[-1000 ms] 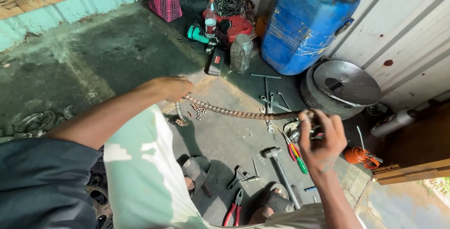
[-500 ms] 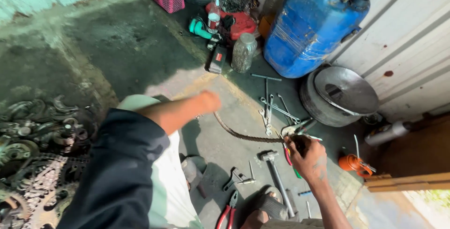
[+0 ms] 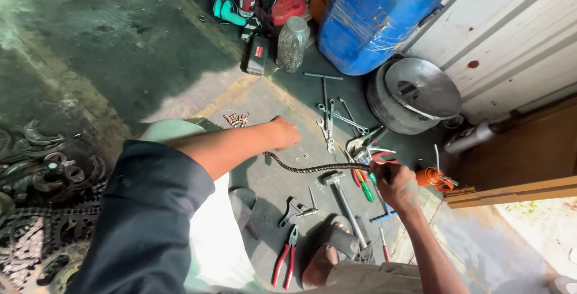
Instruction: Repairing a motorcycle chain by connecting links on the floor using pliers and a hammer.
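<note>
A dark greasy chain (image 3: pixel 318 167) stretches in a shallow sag between my two hands above the concrete floor. My left hand (image 3: pixel 283 133) is closed on its left end, with the arm reaching across my knee. My right hand (image 3: pixel 393 181) grips the right end, just above a pile of screwdrivers and pliers (image 3: pixel 366 150). A hammer (image 3: pixel 338 190) lies on the floor right under the chain. My foot in a sandal (image 3: pixel 327 257) rests at the bottom.
Spanners (image 3: pixel 329 119) lie scattered behind the chain. Red-handled pliers (image 3: pixel 286 263) sit near my foot. A blue drum (image 3: pixel 375 14), a metal pan on a tyre (image 3: pixel 415 92), a clear jar (image 3: pixel 293 42) and an orange oil can (image 3: pixel 434 179) stand around. Sprockets and chains (image 3: pixel 42 210) pile at left.
Both hands have lowered with the chain and my left hand has drawn closer to the right, so the chain hangs shorter and lower over the tools. My head has turned right.
</note>
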